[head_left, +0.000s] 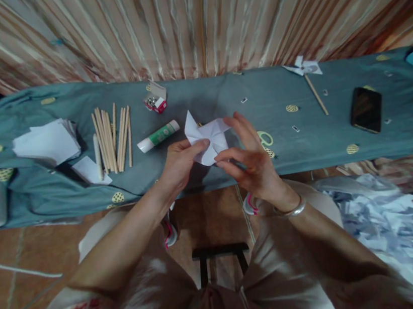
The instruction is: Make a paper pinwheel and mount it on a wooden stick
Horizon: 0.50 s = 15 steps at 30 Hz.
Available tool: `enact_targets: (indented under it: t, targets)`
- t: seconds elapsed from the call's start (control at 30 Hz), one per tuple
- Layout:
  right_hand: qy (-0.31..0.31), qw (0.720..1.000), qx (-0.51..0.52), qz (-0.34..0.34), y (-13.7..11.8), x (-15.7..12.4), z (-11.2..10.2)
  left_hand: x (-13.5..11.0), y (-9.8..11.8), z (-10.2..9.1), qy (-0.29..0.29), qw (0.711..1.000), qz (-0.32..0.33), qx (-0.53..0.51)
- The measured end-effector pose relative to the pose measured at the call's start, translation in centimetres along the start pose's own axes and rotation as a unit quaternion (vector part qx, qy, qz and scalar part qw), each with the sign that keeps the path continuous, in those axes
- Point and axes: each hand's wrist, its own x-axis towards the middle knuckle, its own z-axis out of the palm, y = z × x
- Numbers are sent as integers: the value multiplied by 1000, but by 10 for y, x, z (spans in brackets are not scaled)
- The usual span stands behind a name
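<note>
A white paper pinwheel [209, 146] with folded blades is held above the front of the cloth-covered table. My left hand [179, 165] pinches it near the middle, thumb lying on top at the centre. On the other side my right hand [250, 156] touches it, fingers at the upper right blade and the lower right edge. Just left of the pinwheel lies a green and white glue stick [158, 136]. Partly behind my right hand are scissors with a pale green handle [266, 138].
Wooden sticks [107, 139], a paper stack [48, 141] and an opened red box of small metal pieces [156, 102] lie to the left. At right are a finished pinwheel on a stick [314, 90] and a phone [367, 109]. Paper scraps [390, 221] fill the lower right.
</note>
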Motion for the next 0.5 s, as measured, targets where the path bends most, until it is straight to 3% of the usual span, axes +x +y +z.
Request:
enact_targets:
  t: [0.5]
  targets:
    - [68, 996, -25, 56, 7, 8, 10, -3, -1, 4, -8, 994, 60, 91]
